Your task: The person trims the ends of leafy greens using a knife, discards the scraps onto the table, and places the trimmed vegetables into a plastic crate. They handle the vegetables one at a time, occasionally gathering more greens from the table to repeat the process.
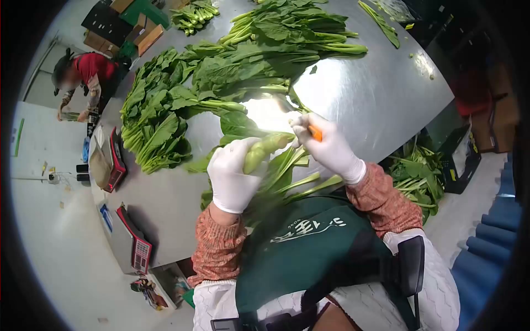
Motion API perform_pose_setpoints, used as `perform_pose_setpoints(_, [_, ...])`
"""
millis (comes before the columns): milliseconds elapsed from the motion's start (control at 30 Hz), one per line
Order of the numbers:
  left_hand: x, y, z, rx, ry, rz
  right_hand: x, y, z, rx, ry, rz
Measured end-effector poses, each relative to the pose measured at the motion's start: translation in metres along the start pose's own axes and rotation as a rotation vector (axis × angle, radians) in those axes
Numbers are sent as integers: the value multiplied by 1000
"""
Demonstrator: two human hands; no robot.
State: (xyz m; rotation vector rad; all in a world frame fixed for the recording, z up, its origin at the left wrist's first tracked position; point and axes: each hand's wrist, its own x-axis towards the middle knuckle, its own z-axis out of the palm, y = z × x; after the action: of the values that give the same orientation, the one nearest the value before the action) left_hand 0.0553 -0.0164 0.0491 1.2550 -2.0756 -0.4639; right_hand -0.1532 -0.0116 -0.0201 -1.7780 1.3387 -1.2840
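My left hand (pixel 234 171), in a white glove, is wrapped round the thick pale stalks of a leafy green (pixel 265 150). Its cut base points to the right, toward my other hand. In the gloved right hand (pixel 327 146) is a small knife with an orange handle (pixel 315 133); its blade is lost in the glare. The right fingertips are close to the stalk's base. Below both hands lie more loose leafy stems (pixel 295 185), partly hidden by the left hand. A long arc of leafy greens (pixel 248 66) covers the metal table beyond.
Two red scales (pixel 116 160) (pixel 141 248) stand along the table's left edge. A bundle of greens (pixel 193 16) lies at the far end. Greens fill a black crate (pixel 422 176) at the right. Another person (pixel 91 74) works at the far left. Cardboard boxes (pixel 149 36) stand behind.
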Motion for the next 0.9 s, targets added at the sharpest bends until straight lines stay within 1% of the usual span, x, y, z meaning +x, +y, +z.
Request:
perform_pose_setpoints(33, [-2,-4,4,-117,-25,-103,-7,-8,-5,-316,-11,-119])
perform_pose_setpoints(133, [-2,-11,7,-240,-109,-219,-16,-21,-1,-485,-15,-109])
perform_pose_setpoints(233, [-4,-12,7,-400,-160,-317,-17,-20,2,-539,-56,-73])
perform_pose_setpoints(300, [-3,-7,0,-476,-210,-368,-17,-18,6,-531,-13,-66])
perform_pose_setpoints(333, [-4,-7,-2,-456,-227,-381,-18,-16,8,-528,6,-64])
perform_pose_setpoints(433, [-8,-8,-9,-428,-255,-427,-26,12,18,-546,-116,147])
perform_pose_setpoints(467, [-10,-9,-13,-439,-250,-443,-29,39,13,-413,-276,314])
perform_pose_setpoints(500, [-11,-12,-18,-448,-246,-458,-35,59,7,-373,-350,438])
perform_pose_setpoints(533, [-11,-12,-24,-522,-222,-539,-40,59,-1,-298,-336,433])
perform_pose_setpoints(567, [-15,-25,-25,-491,-184,-460,-45,57,-7,-222,-333,431])
perform_pose_setpoints(633, [-14,-21,-37,-528,-189,-580,-45,49,-12,-45,-331,516])
perform_pose_setpoints(667, [-15,-25,-39,-563,-173,-540,-48,54,-9,-7,-276,506])
perform_pose_setpoints(767, [-15,-32,-41,-653,-79,-525,-43,63,-3,120,-173,393])
perform_pose_setpoints(800, [-14,-30,-42,-722,-78,-571,-37,53,-2,243,-163,437])
perform_pose_setpoints(900, [-15,-41,-45,-749,-140,-620,-8,5,-4,424,-333,582])
